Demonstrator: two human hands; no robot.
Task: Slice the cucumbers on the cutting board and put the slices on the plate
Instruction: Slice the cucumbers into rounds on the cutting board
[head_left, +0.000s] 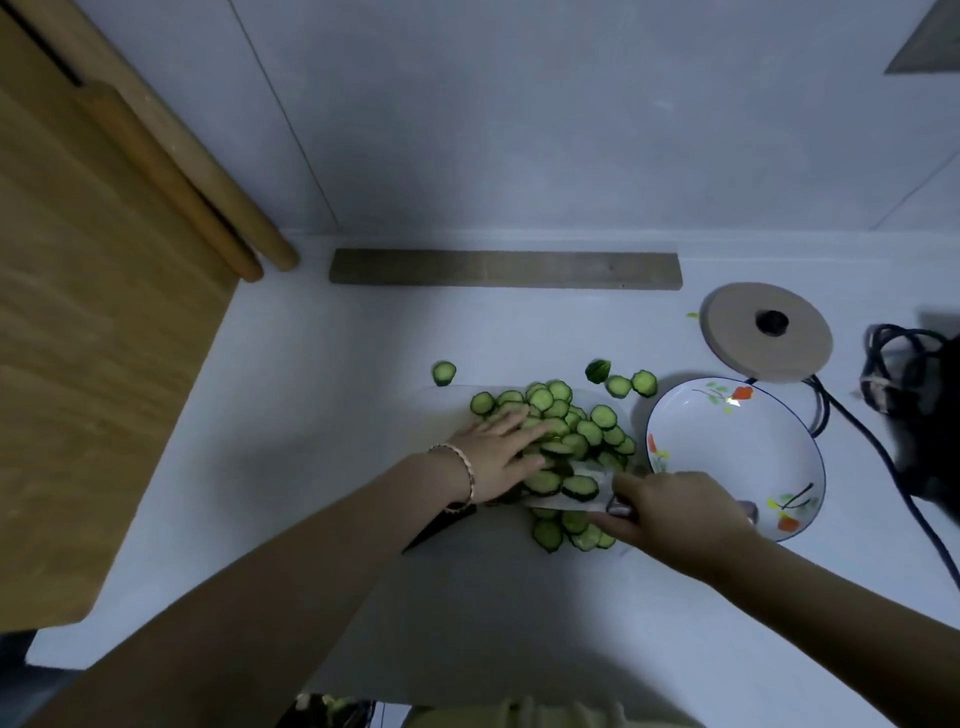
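Setting: pale white counter (337, 467) against a grey wall, dim light.
Task thing: round green cucumber slices (566, 431) lie heaped on the pale, near-white cutting board (447, 415), just left of the plate. No whole cucumber shows.
Knife: broad steel knife (582, 491) lies flat and low at the near side of the heap, with a few slices on its blade.
Right hand: right hand (675, 514) grips the knife handle, fingers curled round it.
Left hand: left hand (498, 452) is flat, fingers straight, and rests on the heap's left side. It wears a thin bracelet at the wrist.
Plate: white deep plate with dark rim and painted flowers (727, 457) holds no slices.
Strays: three slices and a dark end piece lie off the board on the counter behind it.
Beyond: round tan disc with a black hole and cord (766, 332) sits behind the plate. A wooden board (104, 312) leans at the far left.
Step, as judged: slicing looks finished; gathering for the transfer is in hand.
Next move calls for: keeping the blade level, the left hand steadying the load, then tipping it over the plate's rim. The strays need collecting.
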